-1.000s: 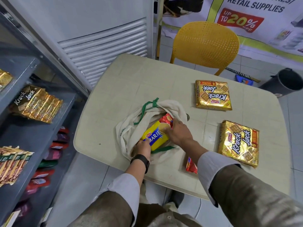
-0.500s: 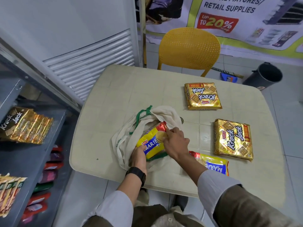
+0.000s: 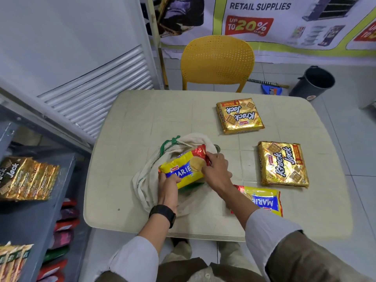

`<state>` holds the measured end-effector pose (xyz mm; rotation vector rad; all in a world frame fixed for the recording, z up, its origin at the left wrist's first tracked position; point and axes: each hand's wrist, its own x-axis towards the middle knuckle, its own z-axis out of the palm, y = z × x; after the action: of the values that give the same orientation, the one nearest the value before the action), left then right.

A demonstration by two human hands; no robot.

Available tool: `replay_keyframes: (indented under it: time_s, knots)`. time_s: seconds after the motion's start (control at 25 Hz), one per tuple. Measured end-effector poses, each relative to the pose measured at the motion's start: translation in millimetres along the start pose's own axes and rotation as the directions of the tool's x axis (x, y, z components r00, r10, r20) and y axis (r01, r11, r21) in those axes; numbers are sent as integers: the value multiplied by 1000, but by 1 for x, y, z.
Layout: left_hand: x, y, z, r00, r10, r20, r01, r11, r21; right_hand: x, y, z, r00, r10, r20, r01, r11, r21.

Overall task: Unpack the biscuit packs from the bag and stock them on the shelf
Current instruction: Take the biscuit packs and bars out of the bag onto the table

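A cream cloth bag (image 3: 146,176) with green handles lies on the beige table (image 3: 142,119). A yellow and blue Marie biscuit pack (image 3: 183,169) sticks out of the bag's mouth. My left hand (image 3: 167,188) grips the pack's near end, and my right hand (image 3: 216,169) holds its red far end. A second Marie pack (image 3: 262,200) lies on the table beside my right forearm. Two gold Krack Jack packs (image 3: 240,116) (image 3: 282,163) lie to the right. The grey shelf (image 3: 34,216) on the left holds more Krack Jack packs (image 3: 26,178).
A yellow chair (image 3: 217,62) stands behind the table. A dark bin (image 3: 313,82) and a blue dustpan (image 3: 271,90) sit on the tiled floor at back right. A white louvred cabinet (image 3: 91,78) stands to the left of the table. Red and green packs (image 3: 65,224) fill the lower shelf.
The Marie pack has come further out of the bag, held by both hands. The view has tilted up and shifted, so the second Marie pack now shows beside my right arm.
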<state>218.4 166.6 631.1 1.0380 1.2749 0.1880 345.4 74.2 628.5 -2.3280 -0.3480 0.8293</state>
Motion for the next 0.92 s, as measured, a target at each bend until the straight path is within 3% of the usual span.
replay_keyframes:
  time_s: [0.16,0.32,0.4,0.56,0.72,0.92]
  knots:
    - [-23,27,32,994,113,-7,-114,993,-28,3,-6,-39,975,-150,-163,163,984,74]
    - [-36,46,100,991,119,58,-116,992,-48,29,13,-104,959,-147,-244,144,989,-29]
    - [-43,48,140,990,126,69,-127,992,12,43,33,-138,962,-111,-249,115,993,1]
    - [-44,45,180,973,231,-27,-219,948,232,57,56,-171,994,-45,-101,73,954,290]
    - [-47,68,171,897,406,-176,-323,873,365,64,52,-170,993,-116,13,98,891,444]
    - [-60,109,173,809,563,-169,-450,778,438,74,37,-180,990,-130,61,62,771,633]
